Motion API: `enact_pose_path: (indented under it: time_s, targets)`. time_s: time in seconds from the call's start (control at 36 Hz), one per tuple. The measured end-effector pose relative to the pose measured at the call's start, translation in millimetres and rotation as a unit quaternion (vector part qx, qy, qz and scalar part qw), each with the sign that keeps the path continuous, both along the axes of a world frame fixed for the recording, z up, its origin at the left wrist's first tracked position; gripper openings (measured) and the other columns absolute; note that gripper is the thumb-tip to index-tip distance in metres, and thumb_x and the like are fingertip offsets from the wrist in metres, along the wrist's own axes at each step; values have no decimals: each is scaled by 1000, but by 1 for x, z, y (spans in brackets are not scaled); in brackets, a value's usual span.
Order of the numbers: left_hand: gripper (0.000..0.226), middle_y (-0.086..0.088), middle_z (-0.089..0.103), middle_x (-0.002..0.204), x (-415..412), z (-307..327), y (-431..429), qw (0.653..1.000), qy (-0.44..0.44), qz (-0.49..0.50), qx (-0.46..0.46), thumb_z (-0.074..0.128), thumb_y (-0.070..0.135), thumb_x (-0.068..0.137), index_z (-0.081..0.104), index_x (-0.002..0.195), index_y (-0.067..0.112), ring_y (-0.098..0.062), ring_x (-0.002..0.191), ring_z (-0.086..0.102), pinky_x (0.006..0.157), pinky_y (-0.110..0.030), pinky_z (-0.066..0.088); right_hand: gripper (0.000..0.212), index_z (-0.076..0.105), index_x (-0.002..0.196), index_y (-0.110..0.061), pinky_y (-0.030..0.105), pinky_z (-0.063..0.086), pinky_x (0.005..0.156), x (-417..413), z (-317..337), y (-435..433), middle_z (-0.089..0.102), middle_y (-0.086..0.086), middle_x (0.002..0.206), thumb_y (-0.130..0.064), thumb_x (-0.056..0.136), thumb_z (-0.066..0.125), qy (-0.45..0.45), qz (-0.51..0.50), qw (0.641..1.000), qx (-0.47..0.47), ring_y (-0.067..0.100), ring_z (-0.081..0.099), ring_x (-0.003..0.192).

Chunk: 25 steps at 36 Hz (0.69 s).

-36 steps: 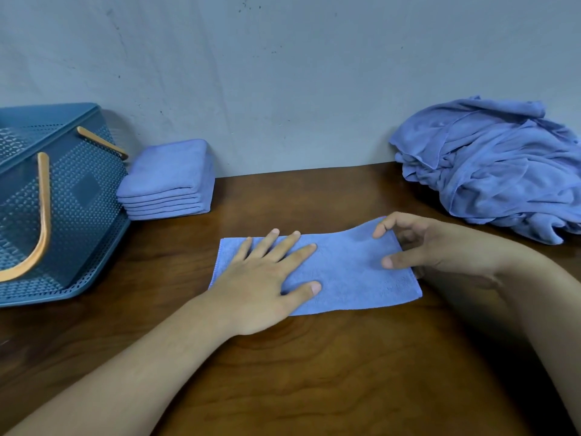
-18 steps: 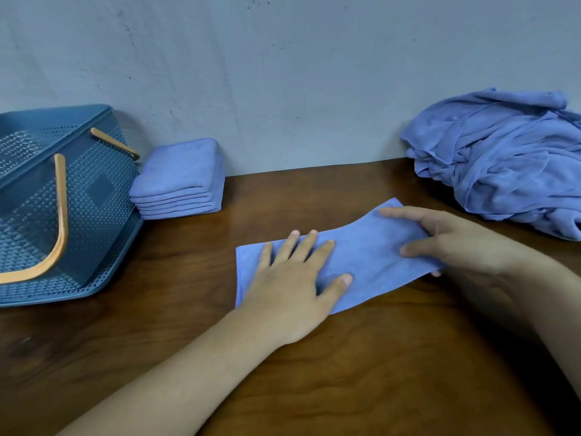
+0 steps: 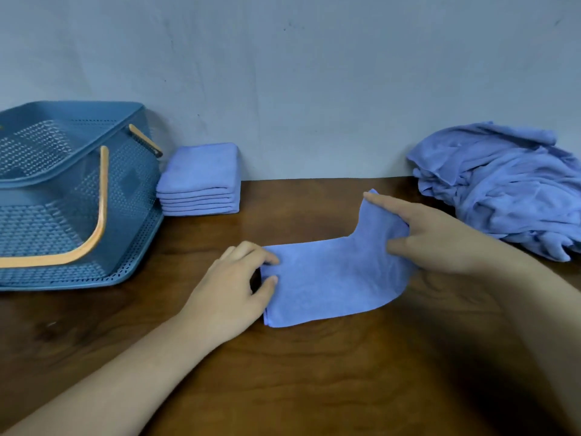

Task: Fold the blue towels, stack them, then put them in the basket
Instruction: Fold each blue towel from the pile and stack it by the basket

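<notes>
The blue towel [image 3: 333, 278] lay mid-tabletop [image 3: 314, 372], its long axis running 9 to 3 o'clock between both hands. The left hand [image 3: 232, 287] had a closed grip on the 9 o'clock short edge, thumb and fingertips pinching it down low. The right hand [image 3: 440, 243] pinched the 3 o'clock end, index finger stretched along a corner lifted toward 12. By my reading the fold wanted that raised end carried across to 9 o'clock, onto the left hand's edge (right travelling, left anchoring). The folded stack [image 3: 199, 180] sat at 10 o'clock of the towel, just beside the basket [image 3: 72, 180], and the unfolded heap [image 3: 509, 190] at 2. No label or writing could be read.
</notes>
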<state>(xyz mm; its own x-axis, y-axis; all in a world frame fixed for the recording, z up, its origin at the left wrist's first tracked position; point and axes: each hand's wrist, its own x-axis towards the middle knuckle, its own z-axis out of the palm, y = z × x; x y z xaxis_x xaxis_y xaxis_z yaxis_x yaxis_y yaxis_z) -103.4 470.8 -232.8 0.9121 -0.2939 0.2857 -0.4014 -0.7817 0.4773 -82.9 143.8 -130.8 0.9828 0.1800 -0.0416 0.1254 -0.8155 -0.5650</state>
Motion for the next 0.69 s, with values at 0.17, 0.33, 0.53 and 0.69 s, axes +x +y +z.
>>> enact_pose_path:
  time_s: [0.17,0.33,0.53,0.69]
  targets:
    - [24,21,61,107,7,2,4,980,46,68,-183,54,18,105,66,102,38,1,101,61,80,-10,43,86,28,163,-48,24,38,116,2,5,53,31,-31,163,-13,93,63,3,60,997,-42,-3,36,147]
    - [21,16,67,100,6,2,4,974,75,83,-199,50,19,107,62,106,37,2,90,63,70,-10,45,89,19,164,-51,20,35,112,-5,-3,93,31,-31,163,-10,94,56,4,75,995,-61,0,36,148]
    - [31,27,69,93,7,1,6,967,106,111,-202,49,18,100,59,113,44,-7,102,63,97,-38,52,95,6,165,-51,11,40,62,-14,-23,132,62,-20,132,-10,93,51,12,95,992,-87,1,60,83]
    - [30,23,72,96,6,7,5,970,98,117,-188,50,18,101,56,121,41,-3,113,56,113,-40,42,92,11,167,-44,14,39,56,-18,-35,152,53,-9,70,-9,92,51,-22,87,990,-104,8,51,62]
